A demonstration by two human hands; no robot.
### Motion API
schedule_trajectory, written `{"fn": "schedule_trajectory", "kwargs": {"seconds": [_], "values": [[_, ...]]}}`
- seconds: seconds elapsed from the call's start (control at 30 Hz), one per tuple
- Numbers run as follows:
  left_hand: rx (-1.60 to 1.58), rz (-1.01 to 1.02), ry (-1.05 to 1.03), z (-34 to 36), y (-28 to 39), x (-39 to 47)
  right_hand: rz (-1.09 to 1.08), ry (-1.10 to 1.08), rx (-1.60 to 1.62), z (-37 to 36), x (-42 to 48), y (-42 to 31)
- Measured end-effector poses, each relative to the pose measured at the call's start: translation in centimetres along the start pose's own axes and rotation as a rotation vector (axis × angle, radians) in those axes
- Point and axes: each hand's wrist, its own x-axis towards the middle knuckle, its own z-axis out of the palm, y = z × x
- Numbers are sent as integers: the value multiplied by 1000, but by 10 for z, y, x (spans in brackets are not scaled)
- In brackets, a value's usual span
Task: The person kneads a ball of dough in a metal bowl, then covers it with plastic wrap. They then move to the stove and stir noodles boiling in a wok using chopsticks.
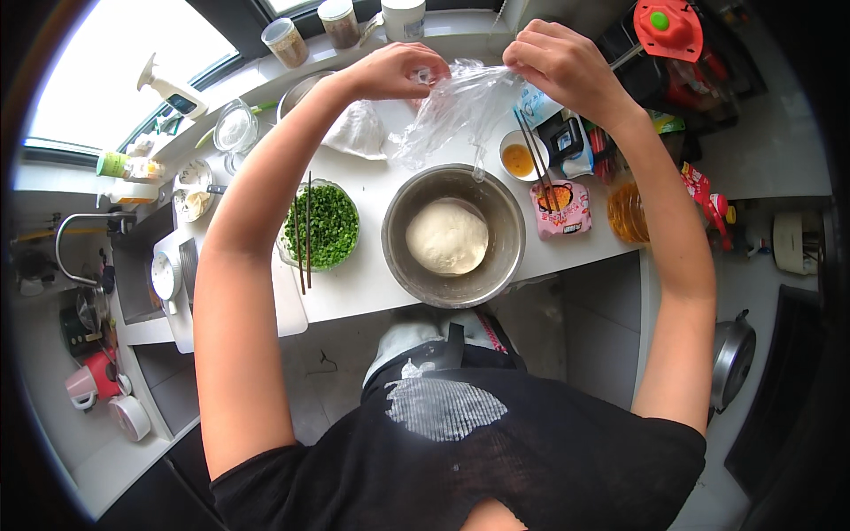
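Both my hands are raised over the far side of the counter, with a crumpled sheet of clear plastic film [458, 109] hanging between them. My left hand [406, 70] pinches its left end between thumb and fingers. Its right end is gripped by the fingertips of my right hand [551, 60]. Below, a metal bowl [511, 245] holds a smooth ball of pale dough [447, 235]. A lower strand of the film hangs at the bowl's far rim; whether it touches cannot be told.
Left of the metal bowl is a bowl of chopped green onions [329, 226] with chopsticks [308, 232] across it. On the right are a small bowl of amber liquid [520, 159], a pink packet [561, 209] and an oil bottle [627, 211]. A white cutting board [289, 312] lies at the left.
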Motion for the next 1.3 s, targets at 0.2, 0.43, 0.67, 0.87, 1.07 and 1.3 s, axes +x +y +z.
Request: {"fn": "schedule_trajectory", "kwargs": {"seconds": [0.2, 0.43, 0.67, 0.87, 1.07, 1.3], "values": [[617, 89, 118, -30, -3, -12, 104, 15, -83, 4, -7, 15], [824, 32, 119, -49, 43, -43, 253, 29, -35, 14, -42, -2], [1095, -9, 25, -7, 89, -97, 290, 80, -38, 36, -99, -57], [987, -181, -9, 68, 125, -153, 355, 34, -42, 62, -154, -127], [730, -274, 199, 149, 147, -185, 445, -21, -30, 80, -202, -180], [572, -399, 231, 205, 182, -220, 564, -94, 8, 79, -247, -234]]}}
